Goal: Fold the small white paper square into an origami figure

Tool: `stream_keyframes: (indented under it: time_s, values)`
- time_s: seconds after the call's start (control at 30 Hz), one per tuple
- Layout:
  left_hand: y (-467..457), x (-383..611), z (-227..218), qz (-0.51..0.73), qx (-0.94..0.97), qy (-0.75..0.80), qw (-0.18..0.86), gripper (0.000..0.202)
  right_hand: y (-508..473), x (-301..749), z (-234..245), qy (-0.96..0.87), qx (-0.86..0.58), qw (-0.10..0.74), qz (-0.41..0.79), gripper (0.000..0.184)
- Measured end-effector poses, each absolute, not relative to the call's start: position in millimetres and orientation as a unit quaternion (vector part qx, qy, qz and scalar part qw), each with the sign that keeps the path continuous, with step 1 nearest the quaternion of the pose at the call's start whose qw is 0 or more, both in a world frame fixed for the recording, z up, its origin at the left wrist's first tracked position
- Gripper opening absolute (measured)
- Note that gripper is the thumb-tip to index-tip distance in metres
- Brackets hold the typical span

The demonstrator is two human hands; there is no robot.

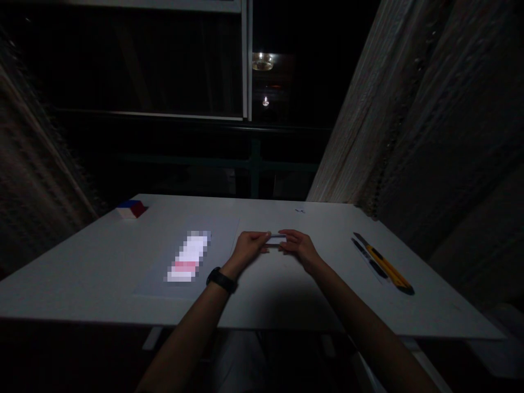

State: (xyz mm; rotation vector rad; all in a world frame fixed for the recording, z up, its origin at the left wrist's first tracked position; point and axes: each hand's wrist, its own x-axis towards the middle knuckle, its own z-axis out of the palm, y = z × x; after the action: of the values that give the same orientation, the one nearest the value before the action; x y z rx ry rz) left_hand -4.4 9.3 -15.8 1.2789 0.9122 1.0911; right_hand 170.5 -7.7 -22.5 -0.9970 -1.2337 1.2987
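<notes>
Over the middle of the white table, my left hand and my right hand face each other. A small, thin, pale piece spans the gap between their fingertips, possibly folded paper; the dim light hides its exact kind. My left hand pinches one end of it between thumb and fingers. At the other end, the fingers of my right hand close on it. A dark watch circles my left wrist.
Left of my hands, a lit phone with a blurred screen lies on a white sheet. A blue, red and white block sits far left. On the right lie a yellow utility knife and a slim dark pen-like tool. Small scraps lie behind.
</notes>
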Motion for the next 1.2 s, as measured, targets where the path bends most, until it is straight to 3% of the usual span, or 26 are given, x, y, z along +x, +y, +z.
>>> stream_keyframes:
  time_s: [0.17,0.53,0.8,1.03,1.2]
  values:
    - [9.8,-6.6,-15.2,0.477,0.585,0.392,0.526,0.04,-7.6,168.7,-24.0,-0.499,-0.43,0.54,0.525,0.049]
    - [10.2,-7.1,-8.8,0.492,0.48,0.393,0.611,0.046,-5.9,165.9,-25.2,-0.552,-0.415,0.572,0.443,0.037]
    - [11.2,-5.0,-13.1,0.496,0.483,0.413,0.592,0.028,-4.4,166.8,-27.2,-0.528,-0.445,0.565,0.452,0.029]
    - [7.4,-4.1,-9.0,0.485,0.557,0.418,0.528,0.036,-3.8,165.9,-30.7,-0.537,-0.442,0.539,0.476,0.046]
    - [3.6,-3.9,-8.8,0.417,0.614,0.388,0.546,0.05,-5.4,165.2,-28.6,-0.571,-0.444,0.508,0.467,0.056]
